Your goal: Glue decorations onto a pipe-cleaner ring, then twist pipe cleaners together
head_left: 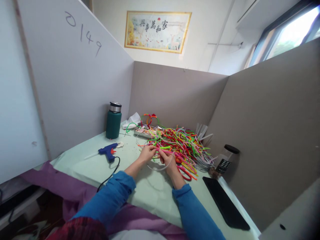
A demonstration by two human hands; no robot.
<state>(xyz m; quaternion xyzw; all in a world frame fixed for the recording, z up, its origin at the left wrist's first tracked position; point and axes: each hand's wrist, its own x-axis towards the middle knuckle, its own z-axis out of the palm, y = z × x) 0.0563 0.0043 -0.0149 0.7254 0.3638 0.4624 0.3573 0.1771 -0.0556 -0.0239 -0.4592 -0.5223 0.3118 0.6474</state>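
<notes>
My left hand (148,153) and my right hand (167,160) are close together in front of the pile, fingertips pinched. Between them runs a bright pink pipe cleaner (157,150), gripped by both. A thin whitish hoop (159,169) hangs in a curve below my hands; how it joins the pink strand is hidden by my fingers. Just behind the fingertips shows a lime-green pipe cleaner (165,147). The large tangled pile of pipe cleaners (182,140), in red, pink, green, yellow and orange, lies right beyond my right hand.
A blue glue gun (108,151) with its black cord lies left. Behind it stands a green bottle (113,121). A metal tray (143,134) of small pieces is at the back. On the right are a black-lidded jar (226,158) and a black flat slab (225,202). Grey partitions (175,90) enclose the table.
</notes>
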